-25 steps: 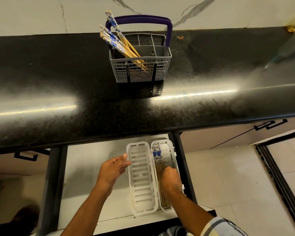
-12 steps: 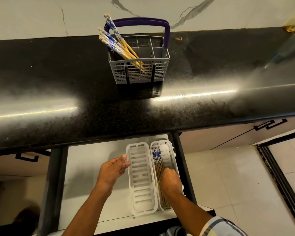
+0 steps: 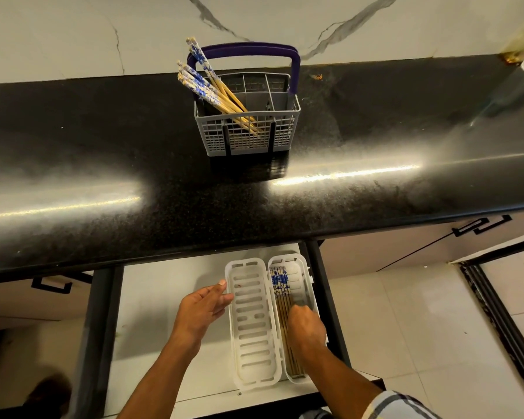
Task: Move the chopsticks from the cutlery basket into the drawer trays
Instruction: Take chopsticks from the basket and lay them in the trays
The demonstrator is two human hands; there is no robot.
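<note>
Chopsticks (image 3: 282,300) under right hand (image 3: 306,326)

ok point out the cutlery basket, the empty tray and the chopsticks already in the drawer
cutlery basket (image 3: 248,137): head view, front mesh wall
empty tray (image 3: 252,322): head view, slotted floor
chopsticks in the drawer (image 3: 279,284): head view, blue patterned ends

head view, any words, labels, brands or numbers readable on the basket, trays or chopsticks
None can be read.
cutlery basket: no label shows.
chopsticks in the basket: blue floral pattern only, no lettering.
white trays: plain slotted plastic, no text.
</note>
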